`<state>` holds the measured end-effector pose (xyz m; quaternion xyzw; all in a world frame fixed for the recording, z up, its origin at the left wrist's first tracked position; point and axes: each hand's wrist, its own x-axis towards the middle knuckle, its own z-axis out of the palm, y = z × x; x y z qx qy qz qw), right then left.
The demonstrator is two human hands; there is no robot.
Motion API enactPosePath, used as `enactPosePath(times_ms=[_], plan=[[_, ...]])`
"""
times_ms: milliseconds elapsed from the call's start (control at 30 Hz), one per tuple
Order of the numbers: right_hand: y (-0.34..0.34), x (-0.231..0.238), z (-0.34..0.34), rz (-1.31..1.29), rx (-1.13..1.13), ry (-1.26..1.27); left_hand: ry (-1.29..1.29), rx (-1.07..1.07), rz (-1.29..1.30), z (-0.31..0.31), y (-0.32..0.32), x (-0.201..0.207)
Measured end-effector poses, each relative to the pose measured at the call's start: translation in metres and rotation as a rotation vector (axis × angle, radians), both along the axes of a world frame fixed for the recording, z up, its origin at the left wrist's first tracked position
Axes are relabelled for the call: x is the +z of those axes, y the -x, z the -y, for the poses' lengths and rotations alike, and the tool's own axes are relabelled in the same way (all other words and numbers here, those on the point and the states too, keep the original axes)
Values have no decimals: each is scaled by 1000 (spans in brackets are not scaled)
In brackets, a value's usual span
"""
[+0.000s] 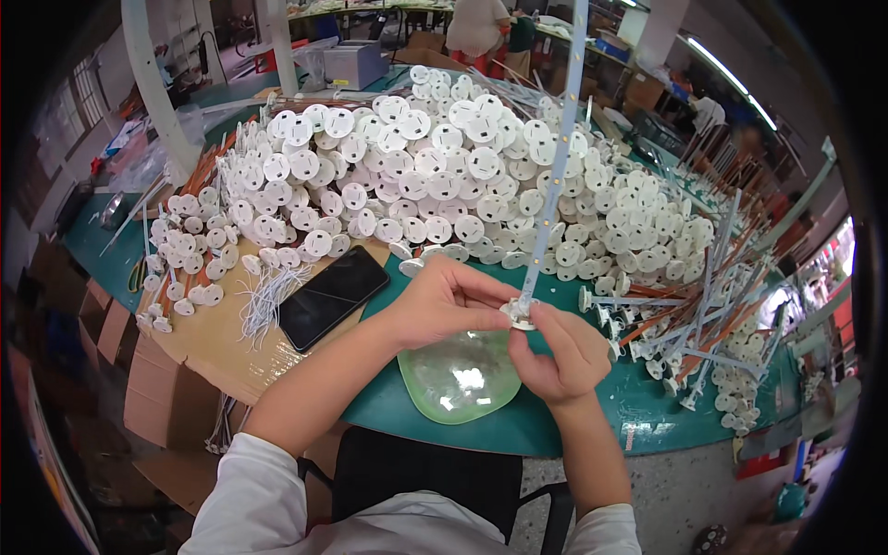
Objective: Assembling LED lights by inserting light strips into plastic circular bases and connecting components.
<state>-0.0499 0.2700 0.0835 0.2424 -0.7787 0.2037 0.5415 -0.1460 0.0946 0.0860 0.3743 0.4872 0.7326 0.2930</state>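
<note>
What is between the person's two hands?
A small white round fitting, a pale strip rising from it, held between left hand and right hand; the head view shows it.

No text readable; any print perhaps too small.

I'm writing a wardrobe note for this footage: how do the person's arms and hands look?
The left hand and right hand wear no gloves. Both the left forearm and right forearm are bare, with no watch or bracelet visible. The white left sleeve and right sleeve look plain.
</note>
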Motion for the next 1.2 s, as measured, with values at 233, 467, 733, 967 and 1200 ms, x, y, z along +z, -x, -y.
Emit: enactPosePath(times_ms=[233,467,733,967,1200], plan=[[2,-4,-3,-49,3,-31,24,10,4,0,-1,1],[-1,-3,-1,24,-9,-71,73,19,-81,6,7,4],[0,-5,0,25,75,-34,-5,-26,-93,1,4,-5],[-3,-1,-2,113,20,-53,70,-45,-150,2,12,0],[5,1,2,46,21,-19,94,52,-272,10,15,-5]])
